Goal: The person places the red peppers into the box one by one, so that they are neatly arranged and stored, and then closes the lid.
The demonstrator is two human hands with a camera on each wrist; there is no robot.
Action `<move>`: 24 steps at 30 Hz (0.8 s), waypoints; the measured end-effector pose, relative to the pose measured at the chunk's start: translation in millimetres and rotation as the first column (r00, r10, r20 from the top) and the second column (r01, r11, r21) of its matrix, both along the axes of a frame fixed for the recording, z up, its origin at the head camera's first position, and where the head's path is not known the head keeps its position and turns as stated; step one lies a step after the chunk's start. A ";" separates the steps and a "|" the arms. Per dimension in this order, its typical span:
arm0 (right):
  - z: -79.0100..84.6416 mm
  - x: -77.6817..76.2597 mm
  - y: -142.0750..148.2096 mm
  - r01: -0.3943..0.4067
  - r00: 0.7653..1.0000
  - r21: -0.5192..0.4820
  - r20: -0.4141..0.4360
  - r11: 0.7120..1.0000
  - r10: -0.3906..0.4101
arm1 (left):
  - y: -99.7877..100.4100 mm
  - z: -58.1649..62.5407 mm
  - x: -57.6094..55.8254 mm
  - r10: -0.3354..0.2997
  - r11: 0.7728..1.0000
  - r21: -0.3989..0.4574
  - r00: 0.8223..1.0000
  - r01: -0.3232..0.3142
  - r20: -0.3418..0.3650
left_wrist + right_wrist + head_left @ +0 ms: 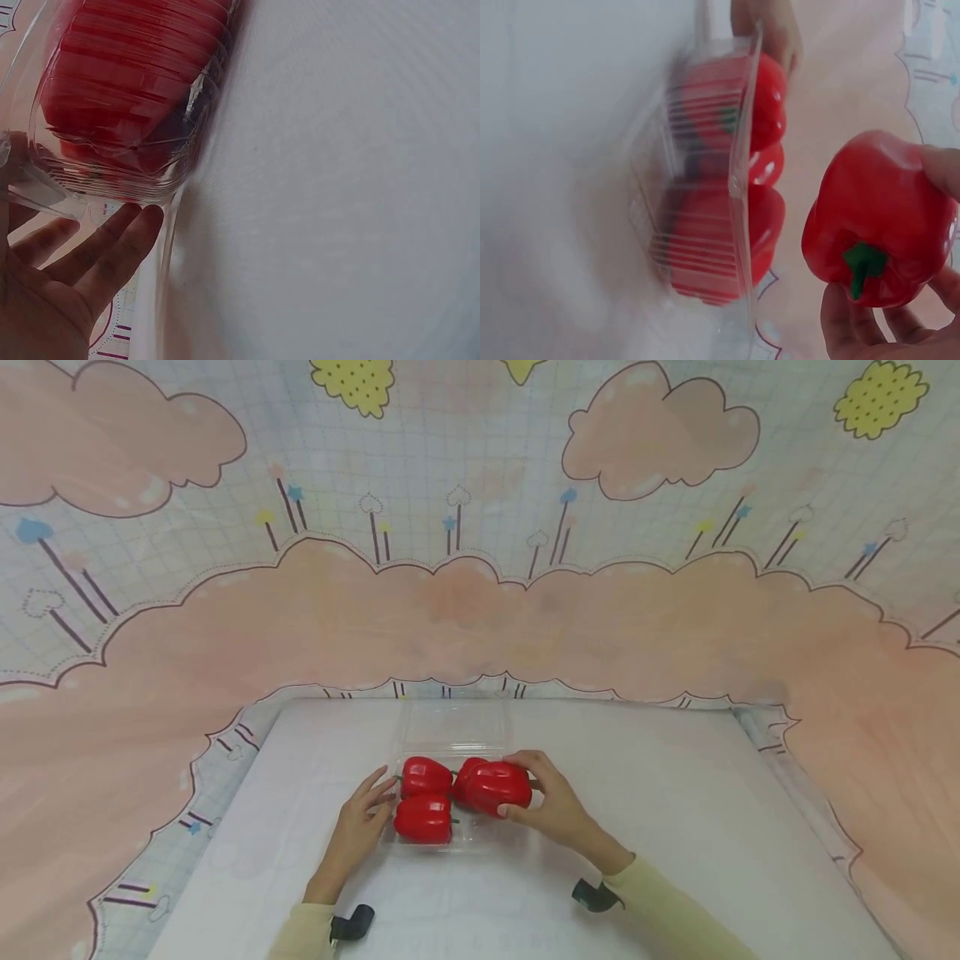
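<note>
A clear plastic clamshell box (465, 837) lies on the table with its lid (453, 724) folded open toward the back. Two red bell peppers, a rear one (426, 776) and a front one (423, 819), sit in its left half. Another pepper (467, 770) is at the back right, partly hidden. Above the box's right half, my right hand (551, 802) grips a red bell pepper (881, 217) between thumb and fingers. That pepper is apart from the box in the right wrist view. My left hand (363, 827) rests its extended fingers (112, 255) against the box's left side.
The white table (675, 827) extends on both sides of the box. A patterned cloth (525, 627) with clouds hangs behind and around it. Dark wrist cameras sit by both sleeves, at the left (352, 923) and at the right (596, 896).
</note>
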State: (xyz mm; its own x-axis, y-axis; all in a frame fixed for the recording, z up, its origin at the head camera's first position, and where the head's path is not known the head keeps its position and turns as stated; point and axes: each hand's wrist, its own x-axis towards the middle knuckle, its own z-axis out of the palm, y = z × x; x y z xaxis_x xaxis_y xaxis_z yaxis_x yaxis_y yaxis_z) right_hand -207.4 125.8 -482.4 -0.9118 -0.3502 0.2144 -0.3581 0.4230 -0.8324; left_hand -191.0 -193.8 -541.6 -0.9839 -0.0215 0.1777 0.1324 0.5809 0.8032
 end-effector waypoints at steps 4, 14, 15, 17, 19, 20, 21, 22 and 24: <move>-3.5 2.9 -4.4 0.001 1.000 0.017 -0.006 1.000 -0.001 | -0.8 -0.3 -0.8 0.001 1.000 -0.003 1.000 -0.001 0.005; -9.2 5.0 -11.7 -0.061 0.998 0.054 0.006 0.997 0.061 | -0.6 0.3 -1.3 0.005 1.000 0.002 1.000 -0.005 0.009; -10.0 5.4 -12.4 -0.068 0.998 0.059 0.006 0.996 0.068 | -0.6 0.3 -1.2 0.005 1.000 0.002 1.000 -0.005 0.008; -11.6 6.3 -13.7 -0.084 0.996 0.070 0.001 0.994 0.084 | -0.6 0.1 -1.1 0.006 1.000 0.000 1.000 -0.006 0.007; -13.0 6.9 -15.1 -0.093 0.996 0.087 -0.002 0.992 0.094 | -0.5 -0.1 -1.0 0.007 1.000 0.004 1.000 -0.007 0.003; -13.6 7.4 -15.5 -0.098 0.995 0.095 -0.007 0.991 0.099 | -0.5 -0.3 -1.0 0.005 1.000 0.005 1.000 -0.005 0.001; -14.3 7.7 -15.9 -0.104 0.994 0.099 -0.014 0.990 0.106 | -0.5 -0.4 -1.0 0.003 1.000 0.006 1.000 -0.003 0.000; -15.0 8.1 -16.3 -0.105 0.994 0.106 -0.016 0.989 0.107 | -0.5 -0.5 -1.0 0.001 1.000 0.006 1.000 -0.001 -0.001; -16.3 8.9 -16.9 -0.102 0.994 0.123 -0.019 0.987 0.105 | -0.6 -0.3 -0.8 -0.002 1.000 0.012 1.000 0.002 -0.002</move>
